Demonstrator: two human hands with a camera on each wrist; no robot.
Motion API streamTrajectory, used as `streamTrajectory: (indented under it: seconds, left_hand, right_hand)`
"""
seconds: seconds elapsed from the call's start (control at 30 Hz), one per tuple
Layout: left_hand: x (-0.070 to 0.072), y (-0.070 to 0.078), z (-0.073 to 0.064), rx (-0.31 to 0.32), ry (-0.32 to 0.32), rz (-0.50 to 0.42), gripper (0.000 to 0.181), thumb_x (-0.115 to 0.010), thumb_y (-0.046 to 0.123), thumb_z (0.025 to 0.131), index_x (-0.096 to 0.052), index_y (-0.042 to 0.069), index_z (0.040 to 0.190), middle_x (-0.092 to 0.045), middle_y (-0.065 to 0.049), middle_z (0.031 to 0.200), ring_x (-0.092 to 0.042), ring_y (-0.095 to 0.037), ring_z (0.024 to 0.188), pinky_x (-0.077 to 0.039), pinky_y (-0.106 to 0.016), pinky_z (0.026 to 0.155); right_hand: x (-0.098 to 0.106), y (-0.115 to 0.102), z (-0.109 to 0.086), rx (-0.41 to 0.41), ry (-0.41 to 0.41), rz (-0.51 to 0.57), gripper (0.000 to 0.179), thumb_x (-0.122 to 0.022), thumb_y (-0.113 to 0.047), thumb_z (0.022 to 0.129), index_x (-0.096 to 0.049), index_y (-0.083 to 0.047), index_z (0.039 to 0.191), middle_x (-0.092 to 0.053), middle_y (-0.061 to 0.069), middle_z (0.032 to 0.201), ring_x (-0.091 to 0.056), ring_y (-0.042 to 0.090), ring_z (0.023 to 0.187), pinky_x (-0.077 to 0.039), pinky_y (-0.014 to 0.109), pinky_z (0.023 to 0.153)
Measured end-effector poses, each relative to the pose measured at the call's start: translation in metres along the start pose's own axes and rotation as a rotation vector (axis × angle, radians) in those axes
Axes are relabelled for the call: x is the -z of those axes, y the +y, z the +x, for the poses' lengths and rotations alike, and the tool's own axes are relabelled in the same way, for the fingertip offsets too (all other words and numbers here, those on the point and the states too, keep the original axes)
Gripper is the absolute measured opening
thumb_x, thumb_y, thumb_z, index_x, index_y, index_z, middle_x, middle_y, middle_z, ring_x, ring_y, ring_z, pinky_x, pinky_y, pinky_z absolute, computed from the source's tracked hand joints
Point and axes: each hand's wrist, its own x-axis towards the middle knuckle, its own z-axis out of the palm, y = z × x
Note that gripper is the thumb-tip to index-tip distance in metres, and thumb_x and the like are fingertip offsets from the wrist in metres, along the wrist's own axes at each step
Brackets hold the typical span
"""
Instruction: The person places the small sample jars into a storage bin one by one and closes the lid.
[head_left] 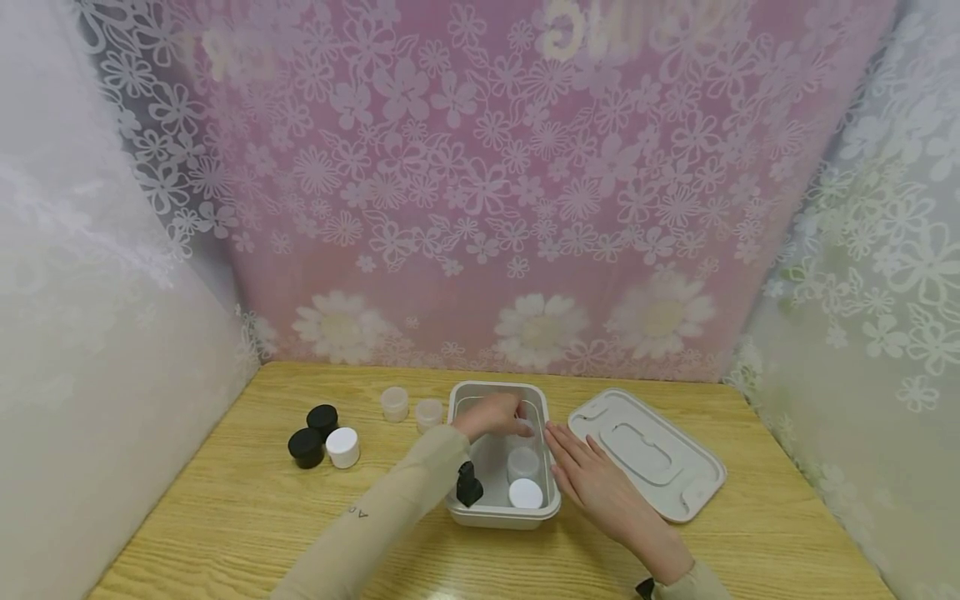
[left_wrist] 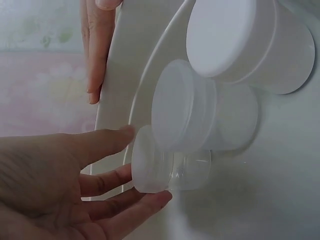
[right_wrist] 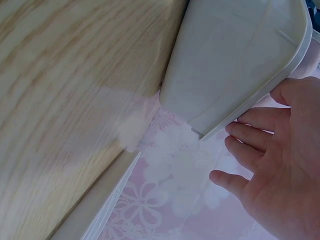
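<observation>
A light grey plastic box [head_left: 504, 521] stands on the table. My left hand [head_left: 495, 414] reaches into its far right part. There, in the left wrist view, its thumb and fingers hold a small clear jar [left_wrist: 155, 162] by the lid. Beside that jar stand a larger translucent jar [left_wrist: 185, 107] and a white jar [left_wrist: 225, 40], in a row along the wall. My right hand [head_left: 600, 483] rests its straight fingers against the box's right rim, as the right wrist view also shows.
Right of the box lies its grey lid [head_left: 645, 454]. To the left are two translucent jars, one [head_left: 394, 404] farther out and one [head_left: 429, 414] near the box. Two black jars [head_left: 306, 448] and a white jar [head_left: 343, 447] stand farther left. Patterned curtains surround the table.
</observation>
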Motion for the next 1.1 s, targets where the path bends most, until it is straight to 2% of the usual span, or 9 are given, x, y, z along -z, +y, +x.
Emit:
streamTrajectory:
  seconds: [0.2,0.37,0.47,0.57,0.67,0.8,0.93,1.0,1.1]
  left_hand:
    - [0.002,0.0,-0.002,0.006,-0.038,-0.029,0.023,-0.065,0.025,0.101,-0.07,0.006,0.114,-0.07,-0.006,0.103,-0.066,-0.013,0.082,-0.056,-0.027,0.07]
    - [0.005,-0.004,-0.003,-0.018,-0.011,-0.041,0.029,-0.059,0.023,0.105,-0.069,0.004,0.123,-0.07,-0.011,0.117,-0.068,-0.022,0.102,-0.058,-0.034,0.083]
    - [0.009,-0.007,-0.005,-0.034,0.046,-0.101,0.031,-0.055,0.021,0.106,-0.067,0.003,0.128,-0.069,-0.014,0.122,-0.067,-0.026,0.11,-0.058,-0.038,0.089]
    - [0.016,-0.009,-0.011,-0.058,0.113,-0.196,0.03,-0.054,0.021,0.107,-0.067,0.003,0.127,-0.07,-0.014,0.117,-0.068,-0.029,0.106,-0.059,-0.038,0.083]
    - [0.021,-0.012,-0.017,-0.107,0.173,-0.301,0.03,-0.053,0.022,0.107,-0.069,0.002,0.123,-0.071,-0.014,0.112,-0.069,-0.032,0.101,-0.061,-0.036,0.079]
    - [0.023,-0.021,-0.022,-0.173,0.237,-0.427,0.031,-0.051,0.024,0.108,-0.07,0.002,0.119,-0.071,-0.015,0.112,-0.07,-0.031,0.102,-0.062,-0.036,0.084]
    - [0.026,-0.028,-0.027,-0.189,0.294,-0.523,0.032,-0.05,0.027,0.109,-0.069,0.005,0.121,-0.07,-0.015,0.115,-0.069,-0.031,0.104,-0.061,-0.036,0.087]
    - [0.027,-0.031,-0.031,-0.188,0.322,-0.551,0.033,-0.049,0.029,0.109,-0.068,0.006,0.123,-0.069,-0.015,0.118,-0.069,-0.03,0.107,-0.061,-0.032,0.087]
    - [0.029,-0.036,-0.038,-0.187,0.373,-0.588,0.033,-0.048,0.028,0.109,-0.068,0.006,0.124,-0.07,-0.014,0.118,-0.069,-0.029,0.107,-0.061,-0.034,0.089]
  right_hand:
    - [0.0,-0.001,0.0,0.016,0.026,-0.014,0.054,-0.067,-0.018,0.098,-0.052,0.005,0.144,-0.053,0.017,0.148,-0.052,0.035,0.135,-0.046,0.061,0.106]
    - [0.0,-0.002,0.0,0.019,0.029,-0.01,0.053,-0.066,-0.017,0.098,-0.053,0.004,0.144,-0.053,0.016,0.149,-0.052,0.035,0.135,-0.046,0.061,0.105]
    - [0.0,-0.002,0.0,0.018,0.024,-0.006,0.052,-0.066,-0.017,0.098,-0.053,0.004,0.144,-0.052,0.016,0.149,-0.052,0.034,0.136,-0.046,0.061,0.106]
    - [0.001,-0.002,0.0,0.019,0.024,-0.009,0.052,-0.066,-0.017,0.098,-0.053,0.004,0.144,-0.052,0.016,0.149,-0.051,0.034,0.136,-0.046,0.061,0.106]
    - [0.002,-0.002,0.0,0.018,0.029,-0.009,0.052,-0.066,-0.017,0.098,-0.053,0.004,0.144,-0.053,0.016,0.149,-0.052,0.035,0.135,-0.045,0.061,0.106]
    - [0.002,-0.002,0.0,0.018,0.03,-0.011,0.052,-0.066,-0.018,0.098,-0.053,0.004,0.144,-0.054,0.016,0.148,-0.052,0.034,0.135,-0.046,0.06,0.106]
    - [0.002,-0.002,0.001,0.013,0.024,-0.013,0.052,-0.066,-0.018,0.099,-0.053,0.004,0.144,-0.053,0.016,0.148,-0.052,0.034,0.135,-0.045,0.06,0.106]
    - [0.001,-0.002,0.001,0.013,0.022,-0.015,0.052,-0.065,-0.018,0.099,-0.053,0.003,0.144,-0.053,0.016,0.148,-0.052,0.034,0.135,-0.045,0.06,0.106]
    - [0.001,-0.002,0.001,0.013,0.023,-0.017,0.052,-0.065,-0.018,0.098,-0.053,0.004,0.144,-0.053,0.016,0.148,-0.052,0.034,0.135,-0.045,0.06,0.106]
